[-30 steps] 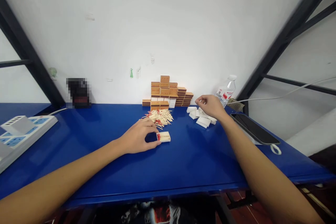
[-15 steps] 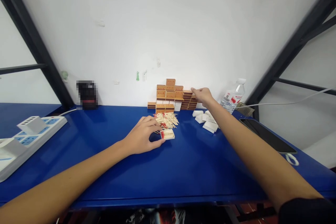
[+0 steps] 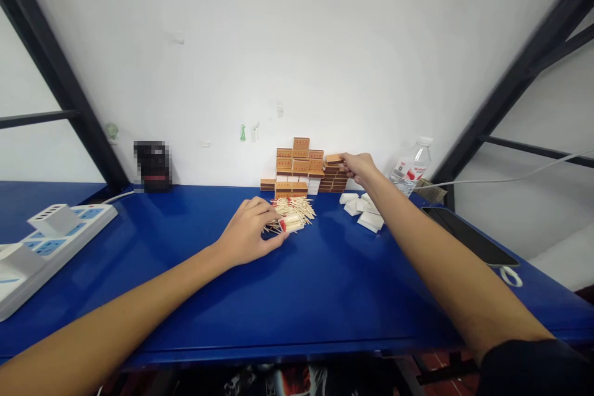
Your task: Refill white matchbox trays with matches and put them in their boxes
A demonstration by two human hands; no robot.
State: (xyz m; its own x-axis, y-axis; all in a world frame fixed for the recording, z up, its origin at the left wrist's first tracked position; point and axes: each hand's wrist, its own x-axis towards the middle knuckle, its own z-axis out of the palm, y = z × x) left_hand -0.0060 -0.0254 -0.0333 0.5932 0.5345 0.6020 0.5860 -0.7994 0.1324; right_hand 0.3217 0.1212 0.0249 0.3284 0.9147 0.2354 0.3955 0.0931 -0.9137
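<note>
My left hand (image 3: 253,229) grips a white matchbox tray (image 3: 293,224) holding red-tipped matches, thumb on its near side. Behind and around the tray lies a heap of loose matches (image 3: 299,207). My right hand (image 3: 359,167) pinches an orange matchbox sleeve (image 3: 333,159) at its right end, tilted just over the stack of matchbox sleeves (image 3: 331,180). Left of that stack rises a stepped pile of matchboxes (image 3: 301,166) against the wall. Several white empty trays (image 3: 370,220) lie scattered below my right wrist.
A water bottle (image 3: 412,167) stands behind my right forearm. Beyond that arm lie a dark phone-like slab (image 3: 468,236) and a white cable loop (image 3: 510,276). A power strip (image 3: 69,241) with white plugs is at far left. A blurred black object (image 3: 155,167) stands by the wall.
My right hand has lifted a matchbox sleeve from the top of the stack. My left hand has drawn the filled tray slightly back toward the match heap.
</note>
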